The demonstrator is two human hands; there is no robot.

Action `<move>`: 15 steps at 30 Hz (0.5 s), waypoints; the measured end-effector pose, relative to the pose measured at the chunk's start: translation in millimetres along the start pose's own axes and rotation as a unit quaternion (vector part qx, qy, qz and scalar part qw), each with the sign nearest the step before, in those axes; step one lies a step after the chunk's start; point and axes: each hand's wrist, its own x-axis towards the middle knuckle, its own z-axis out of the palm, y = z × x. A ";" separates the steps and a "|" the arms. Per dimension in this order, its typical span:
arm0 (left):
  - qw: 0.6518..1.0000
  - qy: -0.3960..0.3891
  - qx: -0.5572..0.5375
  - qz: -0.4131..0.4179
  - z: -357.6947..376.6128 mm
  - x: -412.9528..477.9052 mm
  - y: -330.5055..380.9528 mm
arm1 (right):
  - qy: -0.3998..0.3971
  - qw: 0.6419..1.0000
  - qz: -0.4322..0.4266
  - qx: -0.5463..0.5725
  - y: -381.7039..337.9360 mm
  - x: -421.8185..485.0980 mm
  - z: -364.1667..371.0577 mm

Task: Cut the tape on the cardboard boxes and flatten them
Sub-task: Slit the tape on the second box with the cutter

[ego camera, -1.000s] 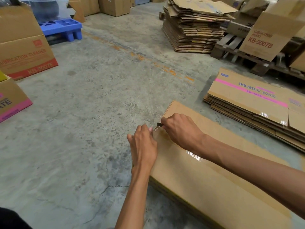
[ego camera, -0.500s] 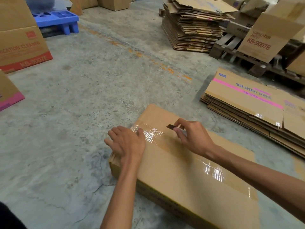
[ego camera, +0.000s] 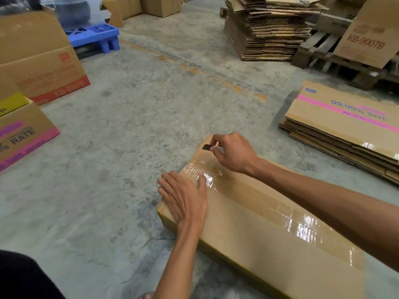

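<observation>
Head view: the cardboard box [ego camera: 269, 229] lies on the floor, left hand [ego camera: 185, 197] spread flat on it, right hand [ego camera: 234, 153] pinching a small blade [ego camera: 207, 147]. Best draw the blade along the tape [ego camera: 287, 214] seam, away from the bracing fingers.

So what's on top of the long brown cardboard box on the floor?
Clear shiny tape along its top, and the left hand pressing flat. Its inside stays hidden.

Our left hand [ego camera: 183, 196] lies palm down, fingers spread and pointing forward, arm reaching up from below. Our right hand [ego camera: 234, 153] hangs raised, thumb and fingers pinched together, forearm stretched in from the right.
</observation>
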 end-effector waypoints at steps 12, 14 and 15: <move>0.998 0.013 -0.035 0.041 0.3 6.6 0.2 | -0.006 0.999 -0.012 -0.029 -24.5 15.5 -9.5; 0.997 0.026 -0.066 0.039 0.3 8.3 -1.3 | -0.007 1.000 -0.011 -0.028 -25.5 15.8 -10.0; 0.996 0.029 -0.083 0.036 0.6 9.4 -2.2 | -0.009 1.000 -0.013 -0.026 -26.2 15.8 -10.1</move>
